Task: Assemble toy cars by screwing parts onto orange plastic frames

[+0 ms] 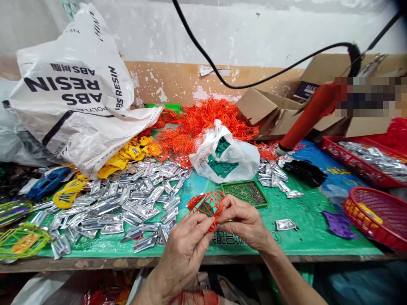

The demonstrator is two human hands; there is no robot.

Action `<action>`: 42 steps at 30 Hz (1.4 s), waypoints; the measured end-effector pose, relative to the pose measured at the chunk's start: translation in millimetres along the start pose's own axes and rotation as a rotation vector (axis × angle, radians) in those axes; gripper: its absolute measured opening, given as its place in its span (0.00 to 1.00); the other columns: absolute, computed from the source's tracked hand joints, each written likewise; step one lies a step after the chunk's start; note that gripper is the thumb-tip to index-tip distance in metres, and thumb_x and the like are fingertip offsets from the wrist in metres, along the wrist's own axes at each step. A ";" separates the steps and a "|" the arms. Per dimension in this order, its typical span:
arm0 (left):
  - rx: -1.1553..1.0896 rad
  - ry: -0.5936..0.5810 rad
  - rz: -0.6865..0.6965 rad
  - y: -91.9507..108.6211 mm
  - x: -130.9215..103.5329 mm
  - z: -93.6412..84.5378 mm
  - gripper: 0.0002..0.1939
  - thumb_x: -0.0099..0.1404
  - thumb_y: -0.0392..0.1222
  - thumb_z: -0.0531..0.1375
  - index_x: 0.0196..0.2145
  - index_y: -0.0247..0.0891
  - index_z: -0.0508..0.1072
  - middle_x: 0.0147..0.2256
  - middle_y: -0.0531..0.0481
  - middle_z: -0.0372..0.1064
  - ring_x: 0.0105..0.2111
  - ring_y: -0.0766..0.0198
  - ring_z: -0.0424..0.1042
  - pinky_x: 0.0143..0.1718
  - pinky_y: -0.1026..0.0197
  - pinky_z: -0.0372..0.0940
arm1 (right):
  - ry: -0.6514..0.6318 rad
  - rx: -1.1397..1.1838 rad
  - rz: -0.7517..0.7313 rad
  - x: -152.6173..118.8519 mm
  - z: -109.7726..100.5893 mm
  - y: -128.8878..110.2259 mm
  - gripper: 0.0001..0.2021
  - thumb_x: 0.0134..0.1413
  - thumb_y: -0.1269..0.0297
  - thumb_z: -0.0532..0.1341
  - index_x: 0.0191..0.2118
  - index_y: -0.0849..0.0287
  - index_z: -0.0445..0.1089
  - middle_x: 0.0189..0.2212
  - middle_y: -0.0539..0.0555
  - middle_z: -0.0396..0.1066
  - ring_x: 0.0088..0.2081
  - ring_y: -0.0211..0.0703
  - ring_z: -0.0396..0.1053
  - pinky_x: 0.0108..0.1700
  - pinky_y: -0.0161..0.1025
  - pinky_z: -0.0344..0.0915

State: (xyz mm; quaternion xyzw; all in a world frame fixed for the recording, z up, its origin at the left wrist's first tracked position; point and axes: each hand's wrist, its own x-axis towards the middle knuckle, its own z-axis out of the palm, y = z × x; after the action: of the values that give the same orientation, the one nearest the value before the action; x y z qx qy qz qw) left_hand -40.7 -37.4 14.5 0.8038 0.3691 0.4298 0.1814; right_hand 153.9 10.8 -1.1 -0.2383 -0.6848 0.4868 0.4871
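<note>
An orange plastic lattice frame [208, 202] is held up over the front of the table between my two hands. My left hand [187, 241] pinches its near lower side with thumb and fingers. On its right edge the fingers of my right hand [243, 220] are closed; whether they also pinch a small part is hidden. Just behind stands a green mesh tray [244, 192] with many tiny dark pieces. Left of my hands spreads a heap of shiny silver plastic parts [127, 207]. One single silver part [285, 224] lies to the right.
A white bag of green pieces [225, 156] stands before a pile of orange frames [210, 118]. Yellow parts [127, 154] lie beside a large resin sack [76, 93]. Red baskets [375, 218], a purple piece [340, 224], an orange-red tool [308, 114] and cardboard boxes [263, 110] are right.
</note>
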 end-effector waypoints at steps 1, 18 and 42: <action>0.021 -0.004 0.025 0.6 0.4 1.0 0.20 0.67 0.28 0.55 0.55 0.41 0.69 0.41 0.45 0.74 0.39 0.61 0.72 0.40 0.59 0.69 | 0.011 -0.013 -0.023 -3.7 -0.1 0.2 0.09 0.50 0.70 0.69 0.37 0.49 0.79 0.32 0.50 0.67 0.36 0.37 0.68 0.38 0.36 0.65; 0.185 -0.051 0.204 8.0 2.2 3.1 0.18 0.66 0.28 0.54 0.52 0.34 0.68 0.39 0.41 0.74 0.37 0.59 0.71 0.37 0.57 0.71 | 0.113 -0.045 -0.119 -26.8 1.1 -11.0 0.13 0.53 0.70 0.67 0.43 0.44 0.78 0.33 0.52 0.69 0.35 0.39 0.70 0.35 0.36 0.69; 0.364 0.214 0.179 1.6 -9.9 -0.2 0.16 0.60 0.34 0.64 0.46 0.34 0.70 0.43 0.41 0.73 0.48 0.51 0.67 0.49 0.49 0.65 | 0.308 -0.265 0.042 -38.3 3.9 -5.7 0.05 0.51 0.61 0.69 0.36 0.44 0.80 0.29 0.49 0.79 0.30 0.41 0.74 0.32 0.36 0.70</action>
State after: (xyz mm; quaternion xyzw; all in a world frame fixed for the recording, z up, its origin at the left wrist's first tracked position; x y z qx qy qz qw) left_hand -43.7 -45.9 10.1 0.8026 0.3849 0.4535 -0.0459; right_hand 167.0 -23.9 -12.8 -0.3859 -0.6553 0.3604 0.5402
